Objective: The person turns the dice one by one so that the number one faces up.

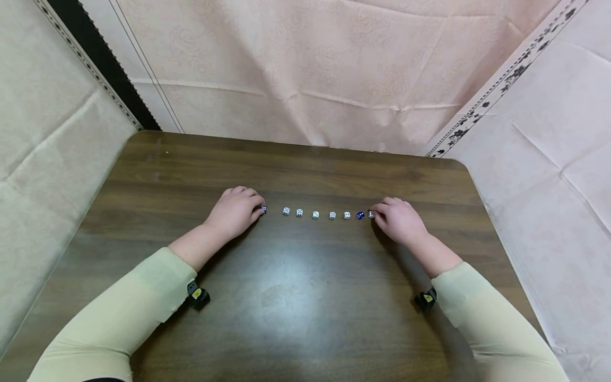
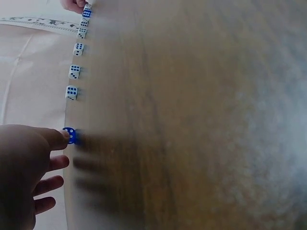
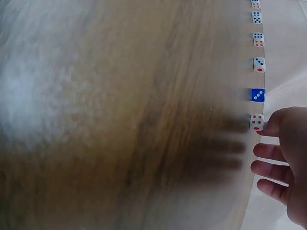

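Note:
A row of dice runs across the middle of the table. At its left end my left hand (image 1: 235,212) pinches a blue die (image 2: 71,135) between thumb and forefinger, the other fingers spread behind it. A gap separates this die from the nearest white die (image 1: 286,211). My right hand (image 1: 400,220) holds a white die (image 3: 256,122) with red pips at the right end, its thumb against the near side. Right beside that one sits another blue die (image 1: 360,215), showing white pips. Several white dice, among them one in the middle (image 1: 315,215), stand between.
The brown wooden table (image 1: 286,318) has rounded far corners. Pale pink cloth (image 1: 305,69) hangs behind its far edge, and light cloth (image 1: 563,159) covers both sides. Small black devices are strapped at the left wrist (image 1: 198,297) and right wrist (image 1: 426,300).

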The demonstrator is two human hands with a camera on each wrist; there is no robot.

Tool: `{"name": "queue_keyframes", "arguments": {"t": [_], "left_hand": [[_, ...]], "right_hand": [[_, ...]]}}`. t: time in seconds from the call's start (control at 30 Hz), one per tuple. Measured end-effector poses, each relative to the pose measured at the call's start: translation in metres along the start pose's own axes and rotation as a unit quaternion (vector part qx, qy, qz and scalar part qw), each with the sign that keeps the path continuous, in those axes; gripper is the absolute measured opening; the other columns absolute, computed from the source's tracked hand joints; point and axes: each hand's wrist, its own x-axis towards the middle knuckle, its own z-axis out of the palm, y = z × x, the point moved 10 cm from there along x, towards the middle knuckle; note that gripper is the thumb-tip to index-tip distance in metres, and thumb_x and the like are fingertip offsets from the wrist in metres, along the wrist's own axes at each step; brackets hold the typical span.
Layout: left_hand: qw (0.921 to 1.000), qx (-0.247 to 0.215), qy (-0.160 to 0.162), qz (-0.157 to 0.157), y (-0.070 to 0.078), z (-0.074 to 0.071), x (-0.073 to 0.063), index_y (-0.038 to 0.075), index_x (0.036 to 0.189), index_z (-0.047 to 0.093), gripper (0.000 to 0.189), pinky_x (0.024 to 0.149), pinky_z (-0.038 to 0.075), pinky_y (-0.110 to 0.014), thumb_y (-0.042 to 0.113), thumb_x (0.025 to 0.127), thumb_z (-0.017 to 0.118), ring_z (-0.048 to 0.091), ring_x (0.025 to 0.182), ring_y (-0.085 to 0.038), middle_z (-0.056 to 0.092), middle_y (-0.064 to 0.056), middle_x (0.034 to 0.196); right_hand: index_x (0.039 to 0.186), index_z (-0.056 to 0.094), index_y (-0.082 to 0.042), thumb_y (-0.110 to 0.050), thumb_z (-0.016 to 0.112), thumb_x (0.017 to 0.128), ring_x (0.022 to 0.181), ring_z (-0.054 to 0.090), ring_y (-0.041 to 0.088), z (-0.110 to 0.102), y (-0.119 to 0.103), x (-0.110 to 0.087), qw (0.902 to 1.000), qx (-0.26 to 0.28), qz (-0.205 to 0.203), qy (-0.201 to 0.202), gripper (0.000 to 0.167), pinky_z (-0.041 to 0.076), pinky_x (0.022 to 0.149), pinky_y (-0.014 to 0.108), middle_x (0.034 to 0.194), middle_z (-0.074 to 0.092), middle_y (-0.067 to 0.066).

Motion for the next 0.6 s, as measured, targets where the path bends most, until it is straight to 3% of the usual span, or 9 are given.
{"name": "queue_keyframes", "arguments": {"t": [0.37,0.6], "left_hand": [[1.0,0.003,-0.001,-0.002,0.0011,-0.0014,-0.0004,0.016,0.114,0.071,0.022,0.105,0.036,-0.052,0.029,0.099,0.063,0.051,0.122,-0.032,0.064,-0.006,0.122],[0.9999,0.008,0.009,0.006,0.0023,-0.0013,-0.0004,0.015,0.111,0.071,0.02,0.104,0.037,-0.053,0.028,0.098,0.063,0.052,0.12,-0.032,0.065,-0.007,0.119]], "right_hand": [[0.11,0.073,-0.008,-0.018,0.06,0.096,0.104,0.061,0.034,-0.0015,0.0032,-0.001,0.9993,0.026,0.023,-0.014,0.021,0.045,0.095,0.053,0.107,0.069,0.01],[0.108,0.072,-0.006,-0.02,0.064,0.093,0.105,0.06,0.034,-0.0043,0.0001,-0.0004,0.9995,0.028,0.012,-0.001,0.022,0.045,0.094,0.052,0.105,0.068,0.011]]}}
